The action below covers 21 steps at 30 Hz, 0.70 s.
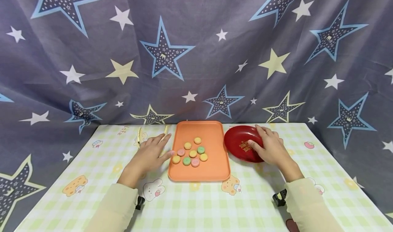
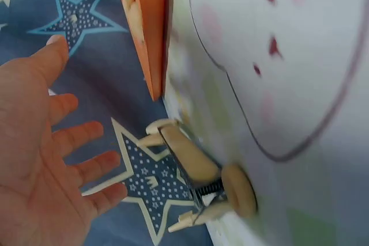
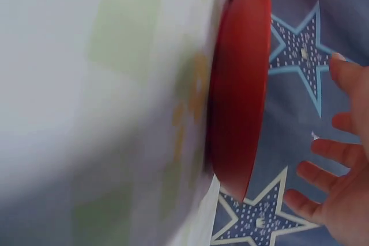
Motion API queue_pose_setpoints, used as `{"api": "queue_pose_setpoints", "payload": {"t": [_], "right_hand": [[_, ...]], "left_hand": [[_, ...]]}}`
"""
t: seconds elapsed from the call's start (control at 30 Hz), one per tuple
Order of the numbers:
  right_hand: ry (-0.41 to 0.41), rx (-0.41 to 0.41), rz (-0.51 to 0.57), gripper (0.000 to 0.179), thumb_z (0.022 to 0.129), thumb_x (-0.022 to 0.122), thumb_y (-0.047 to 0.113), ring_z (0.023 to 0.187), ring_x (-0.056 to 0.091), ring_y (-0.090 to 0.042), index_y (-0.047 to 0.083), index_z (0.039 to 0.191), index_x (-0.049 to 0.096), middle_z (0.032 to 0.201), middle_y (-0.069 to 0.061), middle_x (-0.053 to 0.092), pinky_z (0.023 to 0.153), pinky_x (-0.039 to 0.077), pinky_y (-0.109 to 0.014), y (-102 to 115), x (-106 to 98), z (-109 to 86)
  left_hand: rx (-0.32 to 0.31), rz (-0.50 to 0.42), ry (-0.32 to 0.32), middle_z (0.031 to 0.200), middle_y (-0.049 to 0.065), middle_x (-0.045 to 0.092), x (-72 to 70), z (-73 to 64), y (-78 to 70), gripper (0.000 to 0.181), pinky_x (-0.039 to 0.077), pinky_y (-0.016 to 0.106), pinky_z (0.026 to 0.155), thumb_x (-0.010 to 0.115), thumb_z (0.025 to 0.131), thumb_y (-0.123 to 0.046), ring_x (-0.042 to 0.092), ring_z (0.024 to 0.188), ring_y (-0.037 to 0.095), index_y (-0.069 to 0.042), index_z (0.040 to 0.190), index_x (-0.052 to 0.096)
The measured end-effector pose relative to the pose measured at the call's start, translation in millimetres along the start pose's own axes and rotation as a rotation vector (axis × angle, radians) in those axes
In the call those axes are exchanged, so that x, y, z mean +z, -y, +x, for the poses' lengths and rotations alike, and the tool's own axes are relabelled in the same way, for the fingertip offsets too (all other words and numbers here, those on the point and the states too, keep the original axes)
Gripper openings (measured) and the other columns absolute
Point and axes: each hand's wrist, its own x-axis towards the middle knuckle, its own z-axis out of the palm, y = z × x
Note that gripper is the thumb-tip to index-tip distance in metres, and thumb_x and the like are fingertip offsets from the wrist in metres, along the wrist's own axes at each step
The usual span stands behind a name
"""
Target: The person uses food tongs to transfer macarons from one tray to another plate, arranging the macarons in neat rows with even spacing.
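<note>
My left hand hovers at the left side of the orange tray, its fingers spread and holding nothing. Beneath and beyond it lies a pair of pale yellow tongs, mostly covered by the hand in the head view; a spring shows between the arms in the left wrist view. Over the right side of a dark red plate with gold lettering is my right hand. In the right wrist view its relaxed fingers stand apart from the plate's rim. Several small round macarons, yellow, pink and green, lie on the tray.
A green-checked tablecloth with cartoon prints covers the table. Behind its far edge hangs a grey-blue curtain with stars. The plate stands close against the tray's right edge. Part of a dark brown object shows by the right sleeve.
</note>
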Motion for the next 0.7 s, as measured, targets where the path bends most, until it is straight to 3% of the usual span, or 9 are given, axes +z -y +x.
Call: {"api": "queue_pose_setpoints", "payload": {"t": [0.2,0.43,0.53,0.7], "right_hand": [[-0.029,0.033,0.040,0.074,0.102,0.062,0.039,0.127,0.039,-0.056,-0.001,0.157,0.035,0.149,-0.033,0.040,0.095,0.031,-0.072,-16.2,-7.8,-0.4],[-0.042,0.086,0.068,0.071,0.102,0.062,0.033,0.129,0.037,-0.061,-0.006,0.155,0.035,0.148,-0.039,0.038,0.100,0.030,-0.076,-31.9,-13.3,-1.2],[-0.057,0.092,0.090,0.069,0.103,0.062,0.030,0.128,0.040,-0.060,-0.010,0.153,0.036,0.145,-0.041,0.040,0.103,0.032,-0.073,-39.0,-13.4,-1.3],[-0.075,0.112,0.135,0.064,0.103,0.061,0.025,0.113,0.057,-0.055,-0.015,0.148,0.039,0.135,-0.042,0.049,0.095,0.046,-0.065,-49.4,-11.2,-0.5]], "left_hand": [[-0.036,0.001,0.011,0.162,0.021,0.032,-2.8,-6.1,12.5,0.073,0.022,0.067,0.114,0.052,0.105,-0.050,0.033,0.144,0.048,-0.017,0.164,0.026],[-0.084,0.017,0.002,0.159,0.024,0.036,-6.5,-12.6,20.2,0.072,0.026,0.070,0.109,0.055,0.104,-0.046,0.034,0.141,0.050,-0.012,0.163,0.030],[-0.134,0.043,0.009,0.159,0.025,0.035,-5.9,-14.6,23.3,0.073,0.028,0.071,0.107,0.056,0.104,-0.045,0.034,0.140,0.052,-0.012,0.163,0.029],[-0.248,0.057,0.011,0.159,0.029,0.032,-5.7,-18.2,24.1,0.076,0.031,0.073,0.101,0.057,0.103,-0.044,0.034,0.137,0.056,-0.007,0.162,0.028]]}}
